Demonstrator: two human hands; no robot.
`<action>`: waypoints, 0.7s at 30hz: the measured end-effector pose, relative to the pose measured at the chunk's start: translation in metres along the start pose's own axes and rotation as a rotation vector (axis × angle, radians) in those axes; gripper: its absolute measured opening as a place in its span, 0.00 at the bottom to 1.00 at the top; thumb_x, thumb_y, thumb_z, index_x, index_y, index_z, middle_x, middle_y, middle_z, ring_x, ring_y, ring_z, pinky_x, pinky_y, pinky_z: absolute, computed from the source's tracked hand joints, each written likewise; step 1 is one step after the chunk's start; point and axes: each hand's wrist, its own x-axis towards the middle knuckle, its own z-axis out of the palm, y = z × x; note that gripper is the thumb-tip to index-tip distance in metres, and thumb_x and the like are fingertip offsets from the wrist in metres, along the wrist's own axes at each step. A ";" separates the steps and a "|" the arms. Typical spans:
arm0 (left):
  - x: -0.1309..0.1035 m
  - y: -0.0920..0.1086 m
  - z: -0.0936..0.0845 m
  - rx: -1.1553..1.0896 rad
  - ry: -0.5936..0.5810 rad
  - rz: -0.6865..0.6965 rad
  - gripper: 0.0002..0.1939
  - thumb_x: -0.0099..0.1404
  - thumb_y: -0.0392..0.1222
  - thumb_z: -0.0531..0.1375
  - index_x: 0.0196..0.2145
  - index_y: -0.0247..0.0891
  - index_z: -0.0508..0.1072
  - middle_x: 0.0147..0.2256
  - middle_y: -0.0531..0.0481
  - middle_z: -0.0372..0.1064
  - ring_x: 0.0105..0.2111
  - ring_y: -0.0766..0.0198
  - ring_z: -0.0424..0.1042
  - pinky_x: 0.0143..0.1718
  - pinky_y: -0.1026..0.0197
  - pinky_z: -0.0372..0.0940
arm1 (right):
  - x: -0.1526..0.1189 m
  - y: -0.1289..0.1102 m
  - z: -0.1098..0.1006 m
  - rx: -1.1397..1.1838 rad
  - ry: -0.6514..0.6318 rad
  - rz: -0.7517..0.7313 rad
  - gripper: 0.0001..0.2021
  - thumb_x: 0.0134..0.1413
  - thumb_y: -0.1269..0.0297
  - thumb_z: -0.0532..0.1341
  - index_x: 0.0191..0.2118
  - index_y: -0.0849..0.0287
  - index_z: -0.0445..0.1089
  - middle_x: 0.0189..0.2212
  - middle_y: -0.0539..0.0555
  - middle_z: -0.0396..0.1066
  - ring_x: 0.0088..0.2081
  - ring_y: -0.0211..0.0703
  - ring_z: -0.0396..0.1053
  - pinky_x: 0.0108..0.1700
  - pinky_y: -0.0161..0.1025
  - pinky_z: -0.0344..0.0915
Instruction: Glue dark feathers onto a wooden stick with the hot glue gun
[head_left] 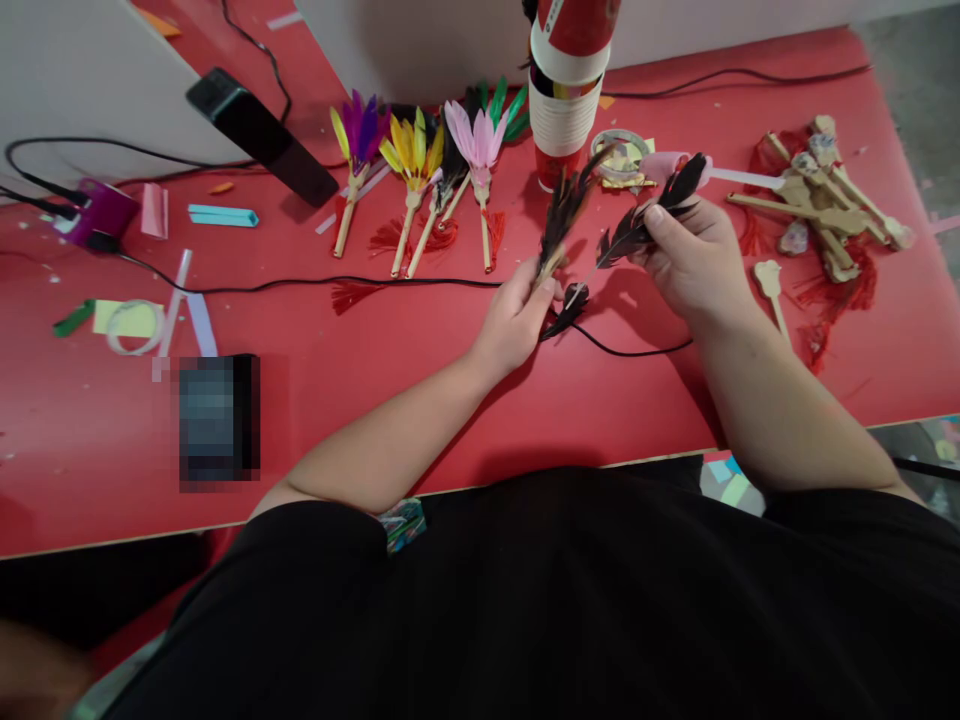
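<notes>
My left hand (517,318) is closed around the lower ends of a bunch of dark brown and black feathers (570,210), whose tips point up and away. Another black feather (576,300) shows just beside its fingers; whether that one is gripped or lies on the table, I cannot tell. Between thumb and fingers, my right hand (694,255) pinches a black feather (626,238), its quill end directed toward the left hand. Beyond the hands stand or lie finished-looking feather-topped wooden sticks, among them a pink one (478,145) and a yellow one (414,160).
Stacked paper cups (566,120) rise at the back. Wooden sticks with red tassels (832,210) are piled at right. A black cable (420,281) crosses the red table (390,360). At left are a black upright device (262,140), a purple plug block (97,225) and a tape roll (135,327).
</notes>
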 end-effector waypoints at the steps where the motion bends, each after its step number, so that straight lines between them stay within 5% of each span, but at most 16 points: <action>1: 0.000 0.001 0.001 -0.004 -0.015 -0.003 0.24 0.85 0.65 0.69 0.59 0.42 0.84 0.43 0.45 0.84 0.44 0.53 0.84 0.51 0.52 0.81 | 0.000 -0.002 -0.001 0.009 0.007 -0.008 0.32 0.50 0.28 0.88 0.42 0.46 0.78 0.40 0.51 0.80 0.41 0.50 0.80 0.42 0.50 0.81; 10: -0.007 0.017 0.008 -0.168 -0.093 -0.242 0.17 0.82 0.52 0.72 0.60 0.40 0.82 0.51 0.44 0.89 0.34 0.66 0.78 0.30 0.66 0.73 | -0.004 -0.014 -0.005 -0.240 -0.005 -0.012 0.34 0.55 0.15 0.78 0.45 0.39 0.76 0.43 0.56 0.85 0.59 0.69 0.79 0.58 0.67 0.80; 16: -0.010 0.022 0.009 -0.210 -0.113 -0.239 0.16 0.82 0.51 0.72 0.58 0.39 0.84 0.49 0.43 0.90 0.32 0.67 0.76 0.27 0.67 0.69 | -0.007 -0.011 0.003 -0.239 0.044 -0.058 0.31 0.59 0.22 0.82 0.39 0.44 0.79 0.34 0.52 0.79 0.38 0.53 0.75 0.50 0.62 0.79; 21: -0.011 0.024 0.010 -0.192 -0.107 -0.240 0.16 0.84 0.54 0.71 0.58 0.39 0.85 0.48 0.42 0.90 0.32 0.67 0.76 0.27 0.66 0.69 | -0.007 -0.012 0.006 -0.260 0.041 -0.060 0.30 0.59 0.24 0.82 0.37 0.45 0.79 0.31 0.50 0.76 0.34 0.48 0.69 0.47 0.57 0.78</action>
